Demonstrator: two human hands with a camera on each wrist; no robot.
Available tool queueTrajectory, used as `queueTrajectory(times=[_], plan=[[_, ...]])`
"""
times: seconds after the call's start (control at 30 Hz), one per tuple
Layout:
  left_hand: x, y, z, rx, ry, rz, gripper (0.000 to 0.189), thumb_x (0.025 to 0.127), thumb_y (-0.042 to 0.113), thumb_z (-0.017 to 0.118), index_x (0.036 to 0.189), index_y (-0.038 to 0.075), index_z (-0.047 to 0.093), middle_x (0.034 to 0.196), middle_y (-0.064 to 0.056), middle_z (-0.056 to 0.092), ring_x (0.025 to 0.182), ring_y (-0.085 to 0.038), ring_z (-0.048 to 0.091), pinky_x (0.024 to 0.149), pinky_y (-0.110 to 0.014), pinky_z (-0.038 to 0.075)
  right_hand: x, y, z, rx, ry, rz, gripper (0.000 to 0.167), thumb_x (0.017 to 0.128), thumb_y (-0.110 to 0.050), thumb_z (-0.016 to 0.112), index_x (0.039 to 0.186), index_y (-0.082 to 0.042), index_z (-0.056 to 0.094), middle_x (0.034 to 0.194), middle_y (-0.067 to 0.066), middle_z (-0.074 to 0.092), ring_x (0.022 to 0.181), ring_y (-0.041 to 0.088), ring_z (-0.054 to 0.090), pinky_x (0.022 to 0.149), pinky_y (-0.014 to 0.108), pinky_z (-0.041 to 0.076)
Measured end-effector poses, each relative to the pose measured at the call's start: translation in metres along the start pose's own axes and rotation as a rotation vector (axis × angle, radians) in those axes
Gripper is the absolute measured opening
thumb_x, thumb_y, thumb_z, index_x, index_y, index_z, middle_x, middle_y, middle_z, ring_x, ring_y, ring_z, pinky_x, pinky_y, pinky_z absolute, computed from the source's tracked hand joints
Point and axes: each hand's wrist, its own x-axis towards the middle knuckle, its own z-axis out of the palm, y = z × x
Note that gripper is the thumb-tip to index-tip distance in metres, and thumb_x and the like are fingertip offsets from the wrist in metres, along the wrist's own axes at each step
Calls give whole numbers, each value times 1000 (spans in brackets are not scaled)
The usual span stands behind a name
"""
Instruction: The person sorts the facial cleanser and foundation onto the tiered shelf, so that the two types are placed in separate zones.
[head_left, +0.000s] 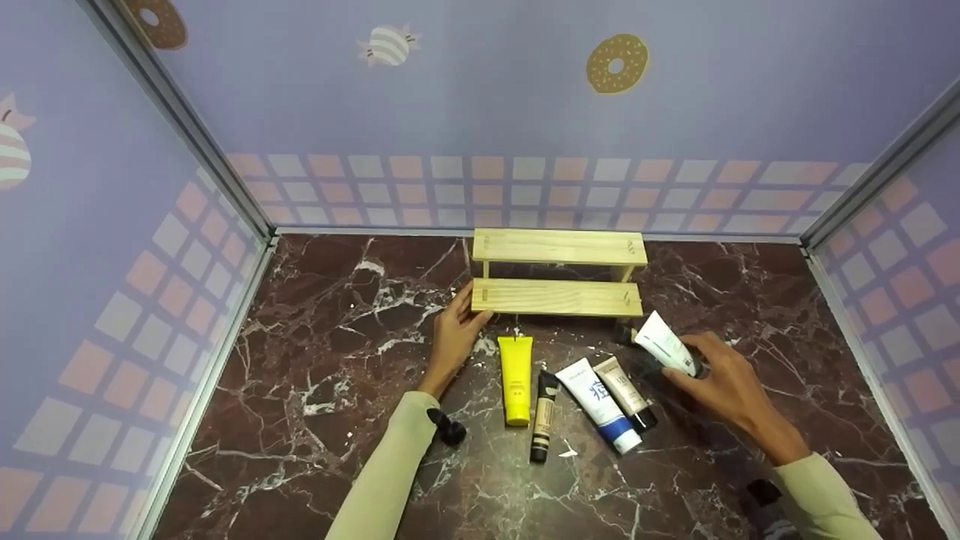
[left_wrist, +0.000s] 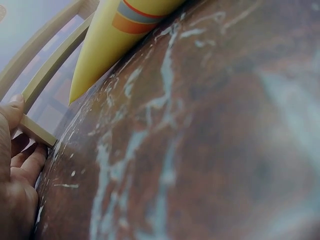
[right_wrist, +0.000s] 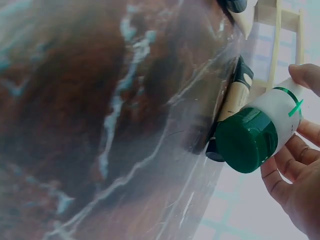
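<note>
My left hand (head_left: 455,337) holds the left end of a two-step wooden rack (head_left: 556,297); the left wrist view has the thumb (left_wrist: 14,107) on the lower step and the other fingers by its leg. In my right hand (head_left: 726,379) is a white squeeze tube (head_left: 664,343) with a green cap (right_wrist: 247,141), tilted and held off the floor. A beige tube with black ends (right_wrist: 234,102) lies beyond it, mostly hidden in the head view. Left of the right hand lie a white and blue tube (head_left: 598,403) and a beige tube with a black cap (head_left: 625,391).
A yellow tube (head_left: 516,381) and a slim beige and black tube (head_left: 544,417) lie before the rack on the dark marbled surface (head_left: 315,450). Patterned panels (head_left: 495,112) enclose the back and both sides. A small white scrap (head_left: 568,451) lies near the slim tube.
</note>
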Motion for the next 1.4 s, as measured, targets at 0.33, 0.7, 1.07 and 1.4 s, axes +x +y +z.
queueTrajectory(times=[0.33,0.7,1.07,1.4], plan=[[1,0,-1,-1,10,15,71,101,9,82,162,-5,50,161,-24,54,145,-40,58,116,-49,53,27,-6,3,111,69,-14,54,77,3,97,124,11,71,106,18,71,83,22,66,73,14,54],[1,0,0,-17,-7,12,72,102,10,81,163,-5,48,159,-25,55,145,-39,59,114,-48,54,49,-9,9,142,116,7,54,77,5,97,123,11,71,106,20,71,88,27,68,74,20,59],[-1,1,3,17,-15,11,71,103,7,79,164,-6,46,160,-27,52,145,-39,58,112,-43,56,65,-14,7,157,159,-7,54,79,3,97,125,13,70,110,25,72,92,35,71,78,8,51],[1,0,2,18,-14,10,71,103,7,79,163,-9,45,160,-27,54,145,-40,58,113,-44,55,87,-21,8,226,188,12,53,81,7,95,126,14,69,114,27,72,96,38,73,82,11,56]])
